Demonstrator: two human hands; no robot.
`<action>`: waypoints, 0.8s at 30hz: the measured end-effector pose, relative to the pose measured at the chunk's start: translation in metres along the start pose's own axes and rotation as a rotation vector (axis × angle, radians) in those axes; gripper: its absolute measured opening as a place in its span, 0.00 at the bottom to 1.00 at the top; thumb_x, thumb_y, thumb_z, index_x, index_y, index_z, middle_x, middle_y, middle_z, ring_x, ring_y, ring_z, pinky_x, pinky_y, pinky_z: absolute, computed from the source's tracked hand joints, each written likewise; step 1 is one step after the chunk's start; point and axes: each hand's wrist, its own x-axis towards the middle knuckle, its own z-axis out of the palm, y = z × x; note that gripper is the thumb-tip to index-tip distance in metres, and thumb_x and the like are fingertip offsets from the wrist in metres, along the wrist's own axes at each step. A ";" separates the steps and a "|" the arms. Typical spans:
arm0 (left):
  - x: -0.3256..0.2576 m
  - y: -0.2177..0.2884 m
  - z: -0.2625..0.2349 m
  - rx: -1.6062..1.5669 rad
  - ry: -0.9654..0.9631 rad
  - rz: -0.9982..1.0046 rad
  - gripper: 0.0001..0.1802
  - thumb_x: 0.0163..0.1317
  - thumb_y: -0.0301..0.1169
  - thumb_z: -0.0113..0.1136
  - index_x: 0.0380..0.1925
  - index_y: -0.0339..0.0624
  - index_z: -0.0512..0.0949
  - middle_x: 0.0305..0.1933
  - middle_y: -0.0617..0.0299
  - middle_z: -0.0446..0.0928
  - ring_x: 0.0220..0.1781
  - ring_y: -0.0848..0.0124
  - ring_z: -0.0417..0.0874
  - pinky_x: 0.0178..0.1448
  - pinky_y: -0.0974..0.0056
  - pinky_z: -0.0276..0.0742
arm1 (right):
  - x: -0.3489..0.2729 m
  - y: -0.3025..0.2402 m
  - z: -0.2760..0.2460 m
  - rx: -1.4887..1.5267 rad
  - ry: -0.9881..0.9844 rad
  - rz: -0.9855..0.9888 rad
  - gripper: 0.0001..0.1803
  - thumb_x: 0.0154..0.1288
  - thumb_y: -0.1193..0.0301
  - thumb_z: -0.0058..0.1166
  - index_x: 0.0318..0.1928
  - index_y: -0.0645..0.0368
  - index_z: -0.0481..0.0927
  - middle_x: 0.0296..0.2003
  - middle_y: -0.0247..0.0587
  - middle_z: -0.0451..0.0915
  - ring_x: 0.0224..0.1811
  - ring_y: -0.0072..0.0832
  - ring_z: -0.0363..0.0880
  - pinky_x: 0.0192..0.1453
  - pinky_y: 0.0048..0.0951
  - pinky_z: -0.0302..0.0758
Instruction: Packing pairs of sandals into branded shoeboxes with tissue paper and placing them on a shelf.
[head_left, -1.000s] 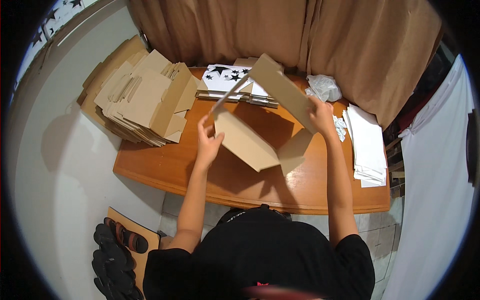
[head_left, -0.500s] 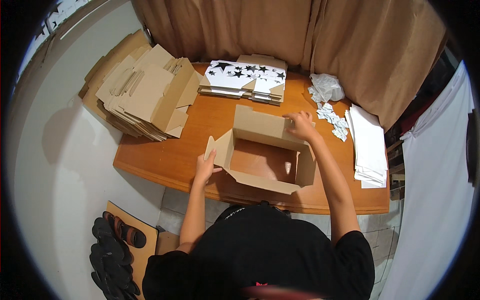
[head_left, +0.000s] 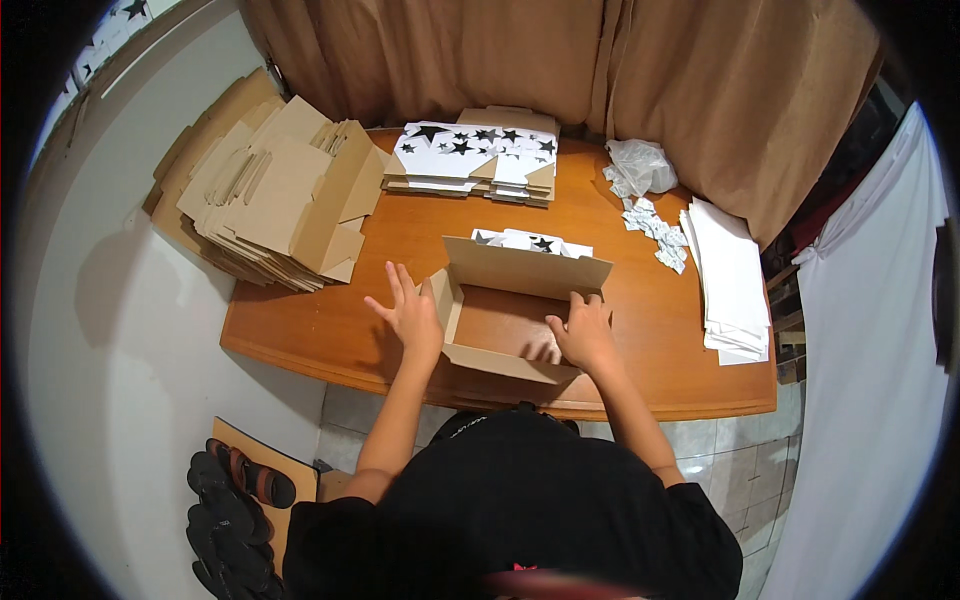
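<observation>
An open-topped brown cardboard box (head_left: pixel 525 268) stands on the wooden table in front of me, the tabletop showing through its middle. Its long back wall is upright. Behind that wall a white strip with black stars (head_left: pixel 541 244) shows, partly hidden. My left hand (head_left: pixel 413 318) is open at the box's left end, fingers spread and pointing away; its edge is close to the end wall, and I cannot tell if it touches. My right hand (head_left: pixel 585 333) bends over the right end wall, thumb on the inner side and fingers near the back corner. It covers most of that end.
Folded cardboard pieces (head_left: pixel 265 200) are stacked at the left. A smaller pile with star-printed white paper (head_left: pixel 470 160) lies at the back. To the right are a clear plastic bag (head_left: pixel 643 167), small white packets (head_left: pixel 655 235) and white sheets (head_left: pixel 732 285). Dark sandals (head_left: pixel 230 510) sit below left.
My left hand has let go of the left end flap and spread its fingers. My right hand has moved from the back wall down to the right end. The star-printed strip has come into view.
</observation>
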 end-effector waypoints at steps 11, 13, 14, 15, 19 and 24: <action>-0.002 0.001 0.029 -0.150 -0.583 0.058 0.72 0.37 0.65 0.62 0.64 0.22 0.34 0.71 0.36 0.28 0.73 0.52 0.22 0.65 0.32 0.21 | 0.017 0.086 0.055 -0.018 0.207 0.114 0.40 0.53 0.66 0.59 0.56 0.81 0.54 0.52 0.83 0.56 0.56 0.66 0.58 0.61 0.50 0.60; -0.004 -0.003 0.040 -0.316 -0.554 0.047 0.72 0.38 0.65 0.62 0.64 0.23 0.33 0.71 0.38 0.27 0.73 0.52 0.22 0.66 0.33 0.22 | 0.024 0.092 0.062 0.125 0.266 0.121 0.40 0.54 0.74 0.57 0.59 0.80 0.48 0.50 0.77 0.59 0.49 0.64 0.67 0.52 0.48 0.69; -0.006 -0.003 0.044 -0.315 -0.557 0.050 0.72 0.38 0.65 0.62 0.64 0.23 0.33 0.71 0.38 0.27 0.73 0.52 0.22 0.66 0.33 0.22 | 0.029 0.096 0.067 0.126 0.266 0.125 0.40 0.54 0.74 0.57 0.59 0.80 0.48 0.50 0.77 0.59 0.49 0.64 0.67 0.52 0.48 0.69; -0.007 -0.004 0.047 -0.356 -0.520 0.061 0.69 0.40 0.64 0.61 0.65 0.27 0.35 0.72 0.40 0.28 0.74 0.53 0.24 0.66 0.33 0.24 | 0.033 0.102 0.070 0.134 0.329 0.131 0.39 0.53 0.77 0.56 0.61 0.76 0.48 0.49 0.74 0.61 0.46 0.63 0.69 0.49 0.48 0.71; -0.015 -0.012 0.056 -0.448 -0.353 0.164 0.56 0.47 0.56 0.61 0.67 0.37 0.44 0.73 0.47 0.38 0.74 0.54 0.37 0.67 0.34 0.29 | 0.044 0.102 0.053 0.222 0.309 0.130 0.39 0.50 0.82 0.54 0.63 0.61 0.52 0.47 0.69 0.64 0.45 0.60 0.71 0.48 0.46 0.71; -0.019 -0.016 0.059 -0.688 -0.172 0.201 0.46 0.48 0.46 0.63 0.64 0.42 0.52 0.71 0.49 0.47 0.73 0.55 0.47 0.68 0.38 0.33 | 0.047 0.118 0.044 0.226 0.362 0.026 0.35 0.47 0.86 0.53 0.58 0.54 0.60 0.46 0.65 0.67 0.47 0.58 0.70 0.51 0.45 0.70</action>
